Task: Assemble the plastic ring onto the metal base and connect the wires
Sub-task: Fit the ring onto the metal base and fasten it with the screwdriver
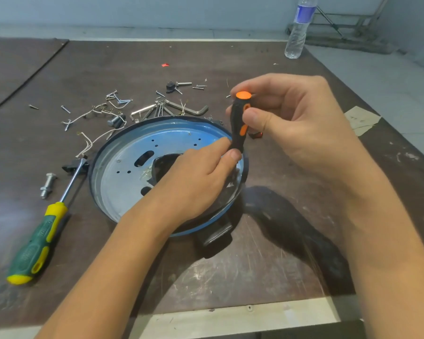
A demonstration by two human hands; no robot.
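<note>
Both forearms come in from the bottom edge over the dark worn table (267,265). Left hand (196,182) lies across the round metal base (123,182), fingers curled, thumb and forefinger pinched at the lower end of a black-and-orange screwdriver (240,123); what's under the tip is hidden by the hand. Right hand (291,118) is closed around the upper handle of that screwdriver, holding it near upright over the right rim of the base, orange end cap facing the camera. Base sits mid-table, shiny with a blue tint, several small holes and two slots visible; a dark ring (93,152) runs round its outer edge, can't tell if seated. Black tab sticks out below the base near its front edge. Green-and-yellow screwdriver (39,231) lies left of the base, shaft tip touching a small black part at the rim. Bolt with nut (47,184) just left of that shaft. Behind the base: scattered screws (115,96), white wires (88,140), hex keys (181,108). Water bottle (298,28) at the far right corner.
</note>
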